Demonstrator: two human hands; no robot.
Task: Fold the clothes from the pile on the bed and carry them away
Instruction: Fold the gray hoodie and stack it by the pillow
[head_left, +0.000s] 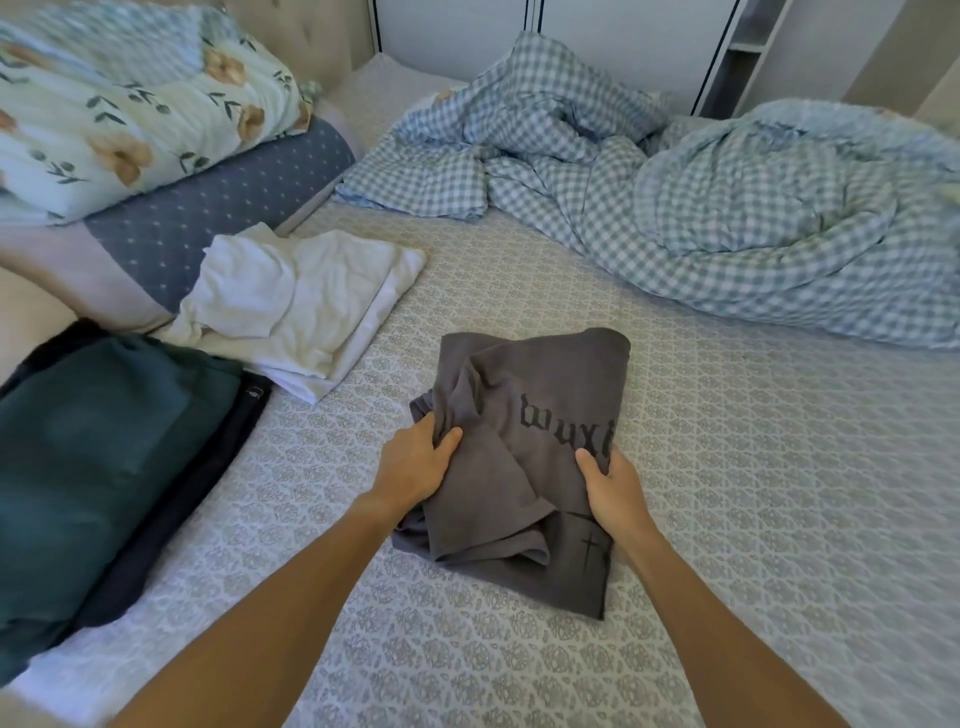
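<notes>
Both hands are on the grey T-shirt (524, 467) in the lower middle of the frame. The left hand (415, 467) pinches a bunched fold at the shirt's left edge, thumb on top, and the right hand (613, 493) grips the right edge just under the black lettering. Taken one side each like that, the cloth looks ready to be turned or doubled over; it is partly folded, with a sleeve tucked across the front, and rests on the patterned sheet (727, 493).

To the left lie the finished pieces, probably set there to keep the folding spot free: a white stack (311, 306) at middle left, and a teal garment (104, 457) on darker clothes at the lower left edge. A checked duvet (675, 218) is heaped across the upper right, out of the way, and floral bedding (130, 104) sits on a blue pillow (218, 208) at upper left.
</notes>
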